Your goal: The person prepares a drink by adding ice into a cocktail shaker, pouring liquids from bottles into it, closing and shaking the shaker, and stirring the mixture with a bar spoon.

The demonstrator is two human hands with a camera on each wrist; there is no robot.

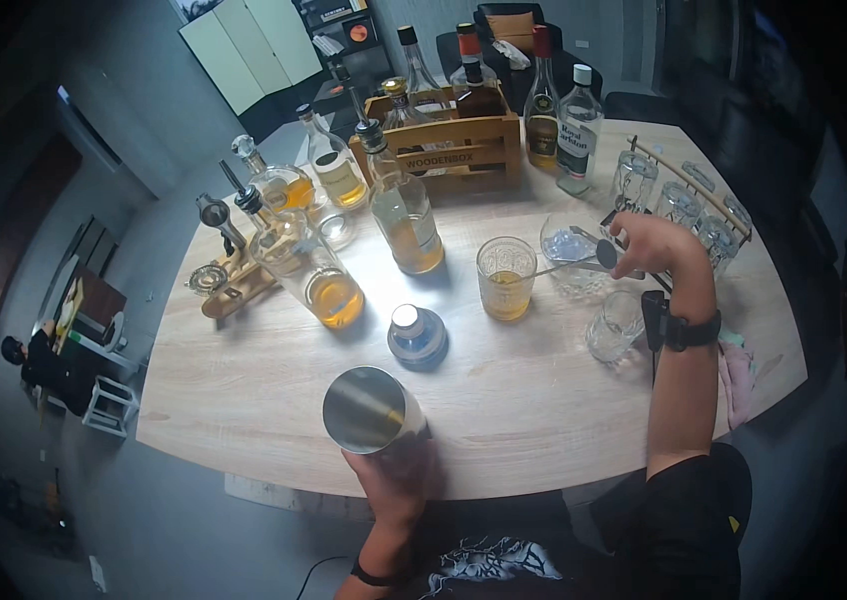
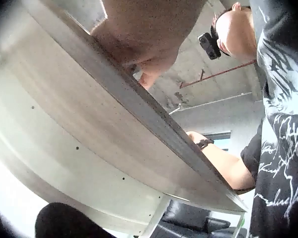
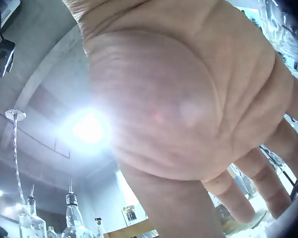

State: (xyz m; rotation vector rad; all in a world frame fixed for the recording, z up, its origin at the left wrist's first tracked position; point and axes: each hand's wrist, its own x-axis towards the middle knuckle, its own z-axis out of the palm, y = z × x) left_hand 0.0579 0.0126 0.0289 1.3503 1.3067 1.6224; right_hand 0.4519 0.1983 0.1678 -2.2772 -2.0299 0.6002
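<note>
My left hand (image 1: 399,478) holds a metal shaker tin (image 1: 364,412) at the table's front edge, its mouth facing up. In the left wrist view the table edge partly hides that hand (image 2: 144,37). My right hand (image 1: 662,245) is over the right side of the ice bowl (image 1: 569,275), thumb and fingers apart near metal tongs (image 1: 584,240). The right wrist view shows its palm (image 3: 184,99) and bent fingers. A bar spoon (image 1: 564,266) leans in a patterned glass (image 1: 507,290) of amber liquid; its disc end is near my thumb in the head view.
Several bottles (image 1: 404,225) stand left and centre, before a wooden crate (image 1: 454,160). A capped shaker top (image 1: 417,340) is behind the tin. An empty glass (image 1: 616,328) is near my right forearm, with a glass rack (image 1: 689,185) beyond. A person sits far left.
</note>
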